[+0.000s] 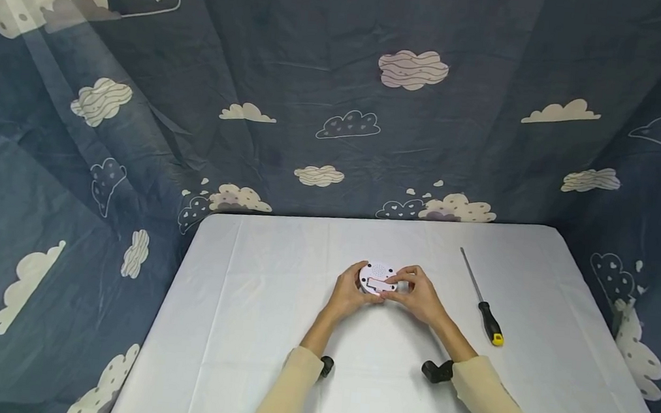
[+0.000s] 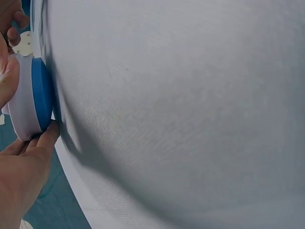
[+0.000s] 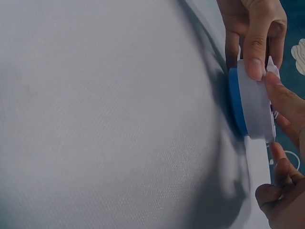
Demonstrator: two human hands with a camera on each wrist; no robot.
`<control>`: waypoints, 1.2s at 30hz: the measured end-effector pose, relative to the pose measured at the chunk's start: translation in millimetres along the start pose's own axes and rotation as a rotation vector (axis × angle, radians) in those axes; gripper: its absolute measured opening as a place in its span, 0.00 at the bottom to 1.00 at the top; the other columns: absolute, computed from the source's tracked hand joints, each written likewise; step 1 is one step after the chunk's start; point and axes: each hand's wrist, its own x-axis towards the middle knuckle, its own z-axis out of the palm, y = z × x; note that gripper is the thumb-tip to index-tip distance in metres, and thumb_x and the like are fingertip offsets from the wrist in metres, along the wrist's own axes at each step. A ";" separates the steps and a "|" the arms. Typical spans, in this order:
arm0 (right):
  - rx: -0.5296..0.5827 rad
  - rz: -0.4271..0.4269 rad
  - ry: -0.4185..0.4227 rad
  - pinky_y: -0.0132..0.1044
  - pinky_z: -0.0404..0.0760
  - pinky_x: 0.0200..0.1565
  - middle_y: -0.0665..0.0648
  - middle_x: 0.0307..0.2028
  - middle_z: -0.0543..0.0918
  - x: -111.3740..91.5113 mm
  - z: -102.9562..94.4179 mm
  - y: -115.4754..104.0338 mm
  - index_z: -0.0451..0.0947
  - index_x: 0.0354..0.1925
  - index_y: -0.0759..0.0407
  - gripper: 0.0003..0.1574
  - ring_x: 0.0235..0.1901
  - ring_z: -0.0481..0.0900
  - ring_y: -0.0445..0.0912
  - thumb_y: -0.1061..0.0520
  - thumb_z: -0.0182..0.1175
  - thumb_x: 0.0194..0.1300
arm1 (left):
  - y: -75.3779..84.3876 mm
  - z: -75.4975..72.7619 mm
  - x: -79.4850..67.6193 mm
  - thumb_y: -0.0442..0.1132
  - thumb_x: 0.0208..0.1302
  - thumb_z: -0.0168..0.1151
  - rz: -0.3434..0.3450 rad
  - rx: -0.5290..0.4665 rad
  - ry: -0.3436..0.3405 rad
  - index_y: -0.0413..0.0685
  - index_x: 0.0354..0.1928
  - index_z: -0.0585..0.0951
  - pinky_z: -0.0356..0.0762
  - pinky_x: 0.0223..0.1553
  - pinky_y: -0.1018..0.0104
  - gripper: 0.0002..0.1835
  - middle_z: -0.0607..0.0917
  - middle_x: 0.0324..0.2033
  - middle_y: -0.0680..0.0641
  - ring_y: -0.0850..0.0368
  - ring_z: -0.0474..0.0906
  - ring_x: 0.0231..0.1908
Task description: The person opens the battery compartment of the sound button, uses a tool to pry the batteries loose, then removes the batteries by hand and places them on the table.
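A round white device (image 1: 380, 272) with a blue face (image 2: 43, 93) is held just over the white table, its back up. That back shows a patch of small holes, dark round spots and a narrow battery compartment. My left hand (image 1: 348, 295) grips the device by its rim, thumb on the near side and fingers round the far side. At the compartment, my right hand (image 1: 421, 300) pinches a small white battery cover (image 1: 380, 286) between thumb and fingers. In the right wrist view both thumbs lie close together at the white side wall (image 3: 255, 107).
A screwdriver (image 1: 488, 319) with a black and yellow handle lies to the right on the white table (image 1: 260, 331). Dark blue cloth (image 1: 294, 79) with cloud prints hangs behind and at both sides. Black wrist mounts (image 1: 436, 372) stick out from the sleeves.
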 end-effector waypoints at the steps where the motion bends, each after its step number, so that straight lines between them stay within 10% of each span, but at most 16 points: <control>1: 0.007 0.006 -0.004 0.31 0.66 0.39 0.64 0.49 0.76 0.0 -0.4 0.2 0.90 0.44 0.59 0.20 0.40 0.70 0.53 0.55 0.81 0.52 | 0.1 -0.1 0.0 0.30 0.48 0.83 -0.001 0.009 0.000 0.29 0.73 0.65 0.73 0.71 0.64 0.50 0.76 0.69 0.33 0.43 0.75 0.69; 12: 0.027 0.140 0.023 0.35 0.71 0.42 0.63 0.43 0.78 -1.1 -5.9 -1.1 0.87 0.43 0.61 0.25 0.40 0.72 0.50 0.54 0.84 0.48 | 0.8 2.0 -4.0 0.36 0.48 0.85 -0.024 0.075 0.031 0.35 0.71 0.67 0.78 0.68 0.60 0.50 0.79 0.64 0.36 0.46 0.78 0.64; 28: -0.014 0.377 0.534 0.32 0.57 0.18 0.45 0.14 0.62 -11.5 -46.4 37.9 0.85 0.46 0.64 0.29 0.16 0.58 0.39 0.51 0.83 0.50 | -1.4 3.9 -1.9 0.32 0.46 0.84 -0.077 0.057 0.049 0.36 0.72 0.66 0.72 0.73 0.58 0.51 0.79 0.65 0.38 0.46 0.76 0.67; 32: -0.044 0.418 0.604 0.36 0.66 0.23 0.56 0.13 0.72 -15.5 -51.1 45.8 0.85 0.46 0.68 0.29 0.18 0.67 0.45 0.53 0.83 0.51 | -1.5 3.6 -3.1 0.32 0.46 0.84 -0.071 0.043 0.056 0.35 0.73 0.66 0.70 0.75 0.57 0.51 0.78 0.66 0.37 0.45 0.75 0.69; 36: -0.081 0.477 0.661 0.51 0.77 0.39 0.75 0.35 0.87 -17.7 -49.4 49.9 0.85 0.44 0.72 0.28 0.36 0.82 0.63 0.55 0.82 0.50 | -1.9 3.8 -4.6 0.32 0.47 0.84 -0.071 0.034 0.053 0.36 0.73 0.65 0.70 0.75 0.58 0.51 0.77 0.67 0.37 0.44 0.74 0.70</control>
